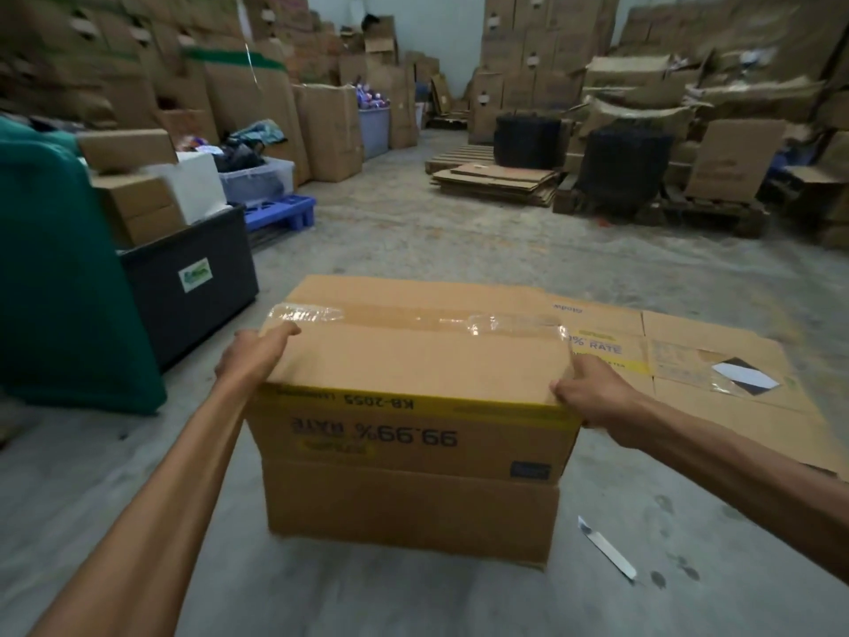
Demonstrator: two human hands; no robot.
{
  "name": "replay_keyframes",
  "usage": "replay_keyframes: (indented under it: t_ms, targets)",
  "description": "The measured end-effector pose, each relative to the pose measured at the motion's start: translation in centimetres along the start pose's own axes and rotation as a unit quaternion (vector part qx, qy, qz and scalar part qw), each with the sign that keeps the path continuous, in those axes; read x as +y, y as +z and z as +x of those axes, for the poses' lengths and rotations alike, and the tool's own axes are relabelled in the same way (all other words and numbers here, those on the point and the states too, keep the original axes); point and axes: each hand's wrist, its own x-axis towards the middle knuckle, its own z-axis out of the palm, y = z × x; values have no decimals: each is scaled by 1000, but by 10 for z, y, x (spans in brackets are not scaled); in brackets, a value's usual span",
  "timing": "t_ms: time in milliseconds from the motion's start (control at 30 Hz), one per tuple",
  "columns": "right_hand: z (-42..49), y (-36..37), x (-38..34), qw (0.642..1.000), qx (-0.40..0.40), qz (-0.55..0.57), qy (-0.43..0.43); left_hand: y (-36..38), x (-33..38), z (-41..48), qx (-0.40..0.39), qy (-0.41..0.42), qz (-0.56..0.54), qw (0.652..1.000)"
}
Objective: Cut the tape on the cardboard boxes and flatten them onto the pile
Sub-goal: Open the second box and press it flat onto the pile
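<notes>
At the far left a green bulk (59,268) stands beside a black crate (193,287) with a small label, loaded with smaller cartons. The left hand (255,356) clasps the upper left edge of the cardboard box (413,365): its grip is closed on that edge, thumb lying on top near the tape end, fingers hidden down the side. The box sits in the middle foreground on the concrete floor (413,232), its yellow-banded print reading upside down, with a plain cardboard section below it. 1 strip of clear tape (413,320) runs along the top seam, uncut. The right hand (597,397) wraps the upper right corner, grip closed on the box. Just right of the box, flattened cardboard (716,360) lies on the floor. A slim white blade-like object (606,547) lies near the box's lower right. Farther back, a stack of flat sheets (500,181) rests on a pallet.
</notes>
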Motion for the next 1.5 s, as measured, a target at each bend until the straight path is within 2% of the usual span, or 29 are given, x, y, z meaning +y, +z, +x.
replay_keyframes:
  t_ms: [67,133,233,267,300,367,400,467,500,567,633,733,800,867,900,933,1000,1067,1133,1167,1267,1333,1367,1433,1500]
  targets:
    - [-2,-7,-5,997,30,61,-27,-3,7,-11,-12,1,-115,993]
    - [-1,-15,-9,980,41,195,-12,-7,12,-15,-47,5,-249,967]
    - [1,-33,-7,890,-67,447,57,-25,12,-16,-133,-26,-338,932]
    - [4,-38,-2,865,-104,486,66,-32,7,-15,-159,-39,-344,925]
    - [6,-42,3,855,-128,499,61,-38,1,-10,-180,-43,-337,923]
    - [7,-49,13,872,-183,454,20,-50,-14,2,-222,-50,-328,917]
    - [8,-52,18,895,-207,394,-5,-56,-18,5,-241,-65,-311,917]
    - [15,-60,29,957,-251,137,-55,-66,-26,16,-297,-50,-168,939]
    - [17,-62,34,962,-264,-20,-69,-71,-24,16,-326,-5,-24,945]
    - [14,-58,33,939,-263,-207,-77,-74,-15,9,-334,74,219,914]
    - [11,-48,25,911,-232,-331,-76,-65,-3,3,-317,88,306,893]
    - [9,-40,-14,853,-191,-484,-51,-53,19,-8,-286,74,366,883]
    - [10,-36,-54,845,-214,-490,-6,-40,42,-22,-280,48,408,868]
    - [15,-24,-84,874,-220,-428,62,-20,65,-34,-267,4,426,864]
    - [19,-13,-93,889,-179,-415,67,-6,72,-40,-243,-8,431,869]
    - [21,-2,-100,889,-130,-435,58,9,76,-43,-210,-18,442,872]
    - [19,21,-110,852,-46,-521,36,39,83,-54,-173,-31,492,853]
    - [31,50,-106,822,-59,-564,60,59,85,-60,-138,-26,524,840]
    - [54,75,-97,807,-89,-564,153,66,85,-61,-105,-36,510,853]
    - [70,78,-91,808,-75,-561,162,66,84,-57,-92,-43,492,865]
    - [67,55,-110,881,-51,-466,61,59,79,-51,-94,-33,449,888]
    - [47,22,-130,905,-81,-416,24,50,77,-46,-82,-10,415,906]
    - [45,10,-131,922,-91,-375,14,41,78,-48,-70,3,374,925]
    - [50,-11,-128,948,-63,-311,-14,12,88,-44,-50,47,215,974]
    - [44,-27,-127,939,-51,-340,-17,-22,100,-41,-121,41,64,990]
